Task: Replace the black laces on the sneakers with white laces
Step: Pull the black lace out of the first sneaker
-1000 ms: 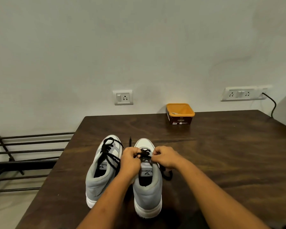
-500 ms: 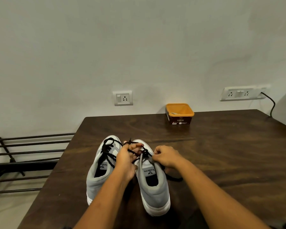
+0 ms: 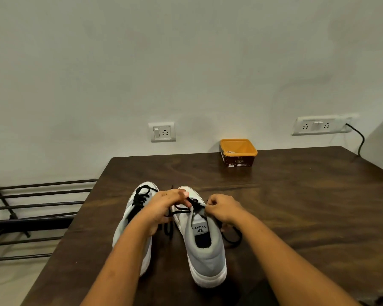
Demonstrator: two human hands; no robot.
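Dark wooden surface (image 3: 296,206), with the pair standing toward its near-left corner, toes to the far edge. We judge the first step to be in hand: unlacing. The sneaker (image 3: 205,250) sits directly under our hands. The other sneaker (image 3: 131,215), just beside it toward the left edge, is fully laced in black. Left hand (image 3: 166,206), fingers curled, pinches a strand above the tongue. Right hand (image 3: 223,209) is curled on the same black lace (image 3: 181,209) at the opposite eyelet row. The next move calls for drawing the lace out, eyelet by eyelet. Orange tub (image 3: 238,161) at the far edge holds something pale; we cannot tell whether it is the white laces.
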